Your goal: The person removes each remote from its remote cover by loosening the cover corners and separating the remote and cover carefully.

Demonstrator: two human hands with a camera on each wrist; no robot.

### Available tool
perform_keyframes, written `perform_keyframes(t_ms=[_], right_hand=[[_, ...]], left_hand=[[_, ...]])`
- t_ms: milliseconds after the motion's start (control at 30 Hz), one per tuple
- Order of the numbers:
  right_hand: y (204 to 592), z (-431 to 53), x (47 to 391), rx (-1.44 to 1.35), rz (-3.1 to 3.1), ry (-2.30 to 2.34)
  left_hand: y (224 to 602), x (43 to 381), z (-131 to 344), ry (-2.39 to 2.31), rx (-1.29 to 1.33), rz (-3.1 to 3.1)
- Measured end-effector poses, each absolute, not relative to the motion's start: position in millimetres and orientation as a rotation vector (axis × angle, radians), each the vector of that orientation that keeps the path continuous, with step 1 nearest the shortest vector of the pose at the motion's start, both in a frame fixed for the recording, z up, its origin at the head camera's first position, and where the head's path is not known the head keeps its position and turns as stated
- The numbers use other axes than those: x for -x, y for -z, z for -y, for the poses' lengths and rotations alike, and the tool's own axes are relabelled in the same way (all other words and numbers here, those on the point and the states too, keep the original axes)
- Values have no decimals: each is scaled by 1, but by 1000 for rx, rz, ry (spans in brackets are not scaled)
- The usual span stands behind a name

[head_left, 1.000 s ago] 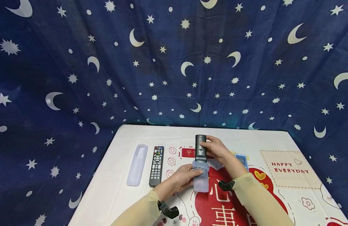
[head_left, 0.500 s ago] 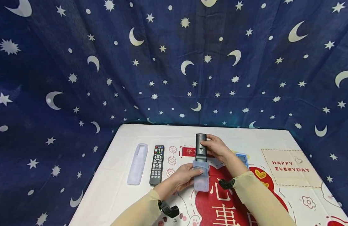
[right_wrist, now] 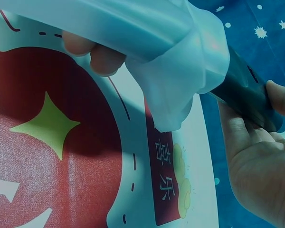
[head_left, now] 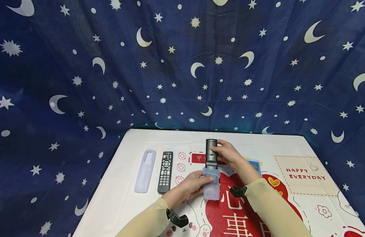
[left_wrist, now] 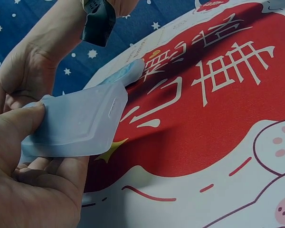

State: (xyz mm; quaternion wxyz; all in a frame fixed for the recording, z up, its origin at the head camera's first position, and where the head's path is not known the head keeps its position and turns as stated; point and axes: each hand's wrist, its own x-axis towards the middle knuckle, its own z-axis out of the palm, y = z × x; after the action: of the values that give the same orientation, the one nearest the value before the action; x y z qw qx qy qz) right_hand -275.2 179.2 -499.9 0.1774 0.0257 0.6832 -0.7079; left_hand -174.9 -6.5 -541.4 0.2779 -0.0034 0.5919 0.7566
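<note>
A black remote control (head_left: 211, 153), its back turned up, stands partly inside a translucent silicone cover (head_left: 211, 192). My left hand (head_left: 195, 185) grips the cover, thumb on top and fingers beneath, as the left wrist view also shows on the cover (left_wrist: 80, 121). The upper part of the remote is held by my right hand (head_left: 227, 154), with the thumb on its back. In the right wrist view the cover's mouth (right_wrist: 209, 52) is bunched around the remote (right_wrist: 242, 88), and a loose flap (right_wrist: 168, 95) hangs below. The remote's lower end is hidden in the cover.
On the white table (head_left: 111, 194), left of the hands, lie a second black remote (head_left: 165, 172) with buttons up and another translucent cover (head_left: 145, 171). A small device with a blue screen (head_left: 255, 166) lies partly behind the right forearm. A starry curtain (head_left: 182, 65) hangs behind.
</note>
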Motion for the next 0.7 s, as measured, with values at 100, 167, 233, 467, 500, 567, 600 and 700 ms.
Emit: perform_keyframes(t_ms=[100, 167, 233, 467, 500, 567, 600, 700], right_hand=[[501, -180, 276, -54, -1944, 1996], [501, -180, 277, -53, -1944, 1997], [501, -180, 277, -43, -1943, 1995], [500, -180, 277, -53, -1930, 1999], [500, -180, 277, -58, -1930, 1997], [500, -179, 277, -66, -1934, 1994], [501, -179, 277, -63, -1938, 1992], [501, -179, 277, -65, -1941, 1989]], left_hand=[[541, 175, 7, -2029, 11, -1589], [542, 174, 7, -2026, 13, -1590], [542, 175, 7, -2023, 12, -1590], [544, 176, 9, -2004, 3, -1577], [545, 176, 9, -2005, -1, -1572], [546, 176, 9, -2008, -11, -1569], [546, 176, 9, -2011, -14, -1564], [548, 177, 9, -2018, -19, -1560]])
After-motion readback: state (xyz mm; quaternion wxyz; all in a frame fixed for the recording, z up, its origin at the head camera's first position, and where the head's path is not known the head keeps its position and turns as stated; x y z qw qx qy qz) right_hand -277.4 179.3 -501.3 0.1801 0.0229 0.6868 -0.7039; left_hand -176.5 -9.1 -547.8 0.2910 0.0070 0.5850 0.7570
